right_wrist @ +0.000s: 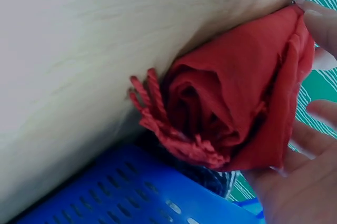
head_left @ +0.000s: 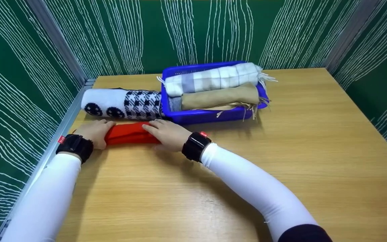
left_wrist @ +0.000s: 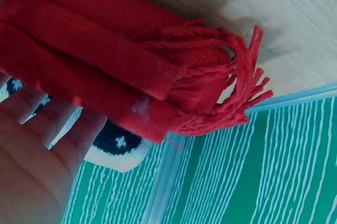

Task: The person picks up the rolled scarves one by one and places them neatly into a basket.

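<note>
A red scarf (head_left: 129, 133), folded and rolled into a bundle, lies on the table near its left side. My left hand (head_left: 94, 132) holds its left end, where a red fringe hangs loose in the left wrist view; the fingers (left_wrist: 79, 134) lie along the far side of the cloth. At the right end, my right hand (head_left: 171, 134) grips the bundle, fingers over the far side and thumb towards me. Spiral layers of the roll and more fringe show in the right wrist view, beside the right palm (right_wrist: 300, 192).
Just behind the red bundle lies a rolled black-and-white patterned scarf (head_left: 109, 104). A blue plastic basket (head_left: 210, 117) to its right carries a plaid scarf (head_left: 210, 79) and a tan scarf (head_left: 220, 96), with fringes over the rim. Green white-streaked panels (head_left: 213, 33) border the table.
</note>
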A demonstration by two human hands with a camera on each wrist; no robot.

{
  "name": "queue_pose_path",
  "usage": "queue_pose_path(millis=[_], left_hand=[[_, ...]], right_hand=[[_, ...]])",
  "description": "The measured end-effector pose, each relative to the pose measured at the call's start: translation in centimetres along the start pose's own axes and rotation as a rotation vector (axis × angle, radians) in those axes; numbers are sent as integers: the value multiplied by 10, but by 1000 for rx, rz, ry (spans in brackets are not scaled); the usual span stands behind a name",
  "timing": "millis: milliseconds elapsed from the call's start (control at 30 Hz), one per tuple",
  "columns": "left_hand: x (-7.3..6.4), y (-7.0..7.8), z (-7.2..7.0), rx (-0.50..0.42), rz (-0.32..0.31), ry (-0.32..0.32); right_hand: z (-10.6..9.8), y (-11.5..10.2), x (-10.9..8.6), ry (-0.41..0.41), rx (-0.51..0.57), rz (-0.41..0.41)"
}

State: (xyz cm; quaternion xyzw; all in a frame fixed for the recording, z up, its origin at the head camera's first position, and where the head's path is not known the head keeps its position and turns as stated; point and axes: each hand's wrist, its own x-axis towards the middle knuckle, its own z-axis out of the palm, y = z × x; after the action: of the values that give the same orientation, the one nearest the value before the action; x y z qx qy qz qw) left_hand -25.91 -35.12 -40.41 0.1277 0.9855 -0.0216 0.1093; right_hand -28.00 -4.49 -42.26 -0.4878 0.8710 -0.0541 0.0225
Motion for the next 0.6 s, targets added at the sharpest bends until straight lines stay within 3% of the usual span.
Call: queue_pose_path(millis=[600], left_hand=[[-1, -3, 12, -4, -24, 17]], right_hand=[[17, 3, 11, -54, 12, 171]])
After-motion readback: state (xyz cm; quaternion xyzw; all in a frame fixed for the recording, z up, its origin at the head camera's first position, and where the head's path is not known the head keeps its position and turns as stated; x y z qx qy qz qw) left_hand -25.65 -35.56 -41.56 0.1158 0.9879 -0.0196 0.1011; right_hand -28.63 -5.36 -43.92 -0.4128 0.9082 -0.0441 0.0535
